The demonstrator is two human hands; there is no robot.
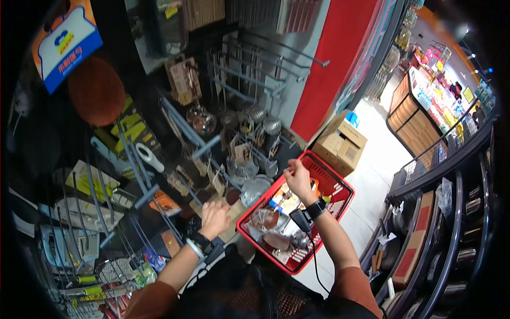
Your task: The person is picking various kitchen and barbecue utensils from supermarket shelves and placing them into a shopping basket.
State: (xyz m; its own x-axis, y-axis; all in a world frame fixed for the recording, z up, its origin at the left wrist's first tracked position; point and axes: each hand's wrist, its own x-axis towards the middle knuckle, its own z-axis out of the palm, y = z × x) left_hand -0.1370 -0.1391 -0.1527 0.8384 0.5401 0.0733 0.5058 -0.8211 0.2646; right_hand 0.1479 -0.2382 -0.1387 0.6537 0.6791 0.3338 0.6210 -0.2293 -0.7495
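Note:
My left hand (pixel 215 217) is beside the lower hanging rods of the kitchenware rack, left of the basket. Its fingers are loosely stretched and hold nothing that I can see. My right hand (pixel 298 179) is above the far part of a red shopping basket (pixel 254 246), fingers half bent and apart, with no object visible in it. Inside the basket lie a clear-wrapped item (pixel 264 219), a shiny metal item (pixel 300 241) and some printed packages (pixel 287 202). Near both hands is a round metal strainer or bowl (pixel 256 190).
Metal rods (pixel 207 148) jut out from the rack, hung with whisks, ladles and strainers (pixel 272 125). A cardboard box (pixel 340 143) stands on the floor beyond the basket. Pans fill a dark shelf (pixel 451 228) at right. Packaged graters and peelers (pixel 77 244) hang at left.

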